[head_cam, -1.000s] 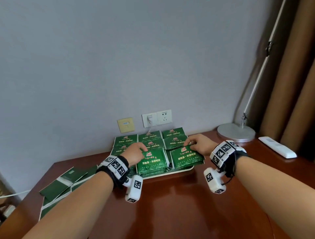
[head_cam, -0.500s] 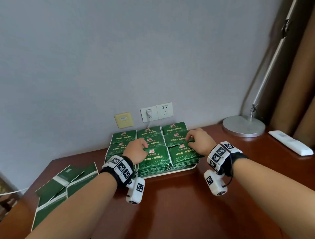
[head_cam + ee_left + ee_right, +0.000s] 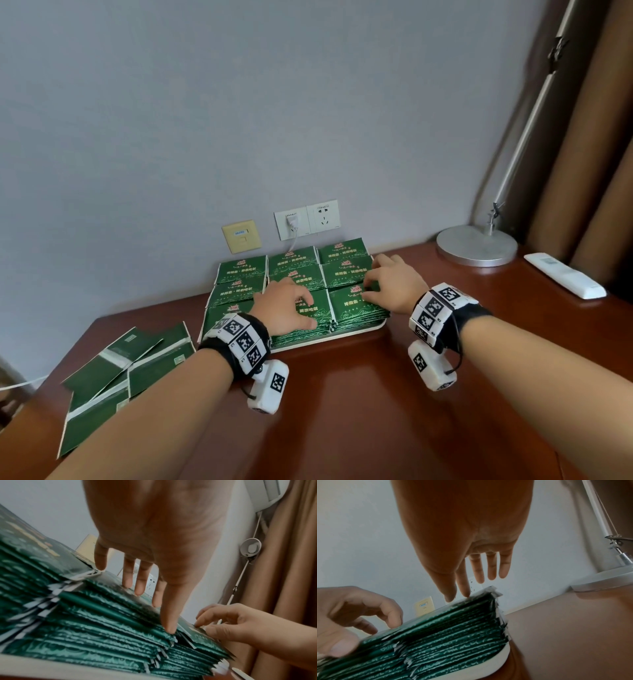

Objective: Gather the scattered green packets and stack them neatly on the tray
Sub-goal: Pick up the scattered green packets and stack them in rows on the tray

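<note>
Glossy green packets (image 3: 356, 301) in stacked rows fill the white tray (image 3: 359, 331)

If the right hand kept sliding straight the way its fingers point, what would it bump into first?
Probably the back rows of green packets on the tray. The right hand points across them toward the wall, which comes next; depth is hard to judge.

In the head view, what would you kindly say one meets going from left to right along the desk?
Loose green packets → tray of stacked packets → left hand → right hand → lamp base → white remote.
</note>
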The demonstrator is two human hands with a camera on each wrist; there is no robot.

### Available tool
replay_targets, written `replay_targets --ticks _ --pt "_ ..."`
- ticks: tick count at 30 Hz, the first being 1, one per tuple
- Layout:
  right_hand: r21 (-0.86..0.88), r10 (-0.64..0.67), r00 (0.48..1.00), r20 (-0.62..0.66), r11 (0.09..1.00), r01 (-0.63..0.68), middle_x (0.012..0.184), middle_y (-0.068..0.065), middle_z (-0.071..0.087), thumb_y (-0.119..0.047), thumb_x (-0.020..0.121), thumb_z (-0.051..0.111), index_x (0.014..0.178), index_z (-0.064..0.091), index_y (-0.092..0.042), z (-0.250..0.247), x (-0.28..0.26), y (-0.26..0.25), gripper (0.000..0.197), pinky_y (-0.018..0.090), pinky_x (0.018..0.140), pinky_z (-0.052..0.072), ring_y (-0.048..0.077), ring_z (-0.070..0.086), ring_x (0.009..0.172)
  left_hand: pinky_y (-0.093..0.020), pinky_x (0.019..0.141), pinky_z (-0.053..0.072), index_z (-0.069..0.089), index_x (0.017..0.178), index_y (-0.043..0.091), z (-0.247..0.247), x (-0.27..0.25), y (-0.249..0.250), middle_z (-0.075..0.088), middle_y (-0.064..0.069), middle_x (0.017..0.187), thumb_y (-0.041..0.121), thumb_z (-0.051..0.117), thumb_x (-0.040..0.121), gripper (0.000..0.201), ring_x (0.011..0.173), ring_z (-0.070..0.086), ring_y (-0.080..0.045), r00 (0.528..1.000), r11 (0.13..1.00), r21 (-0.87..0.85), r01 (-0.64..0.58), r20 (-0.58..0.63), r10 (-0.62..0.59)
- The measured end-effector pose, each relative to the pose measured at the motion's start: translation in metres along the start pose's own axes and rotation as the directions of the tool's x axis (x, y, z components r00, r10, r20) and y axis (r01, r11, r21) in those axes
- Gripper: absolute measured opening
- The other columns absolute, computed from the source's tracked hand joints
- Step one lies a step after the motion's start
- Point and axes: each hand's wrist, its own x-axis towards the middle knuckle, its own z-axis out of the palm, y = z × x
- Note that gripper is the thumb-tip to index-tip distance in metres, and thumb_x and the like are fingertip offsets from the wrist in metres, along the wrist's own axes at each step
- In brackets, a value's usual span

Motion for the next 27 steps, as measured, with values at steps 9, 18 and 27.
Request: replay_targets --ticks 9,18,27 --pt "-0.026 -0.144 0.983 0.113 0.989 0.148 0.127 -0.007 0.05 -0.053 0.076 0.073 0.127 0.059 -0.033 0.004 -0.005 -0.008 0.057 0.036 0.095 0.04 0.017 0.043 0.115 -0.056 0.107 0.028 0.06 0.118 0.036 0.001 -0.002 0.003 0.047 0.004 0.122 0.039 0.083 0.074 0.05 0.122 0.041 -0.023 1.0 0.998 0.063 0.006 -0.001 -0.006" --pt "-0.059 -0.088 0.994 0.072 0.994 0.092 0.131 -0.004 0.049 -0.05 0.082 0.068 0.131 0.056 -0.033 0.009 0.001 -0.017 0.053 0.039 0.097 0.04 0.02 0.042 0.12 -0.057 0.108 0.028 0.059 0.12 0.034 0.004 -0.002 -0.001 0.048 0.004 0.127 0.04 0.079 0.078 0.047 0.125 0.04 -0.023 0.999 0.998 0.061 0.007 -0.045 -0.004" --pt "0.0 -0.111 0.994 -0.001 0.994 0.111 0.132 0.0 0.048 -0.046 0.088 0.062 0.132 0.055 -0.028 -0.008 -0.006 -0.053 0.048 0.038 0.104 0.038 0.022 0.041 0.124 -0.052 0.106 0.03 0.058 0.119 0.035 -0.01 -0.029 -0.017 0.048 0.004 0.133 0.045 0.069 0.086 0.036 0.129 0.039 -0.023 0.991 1.0 0.015 -0.025 -0.129 0.027"
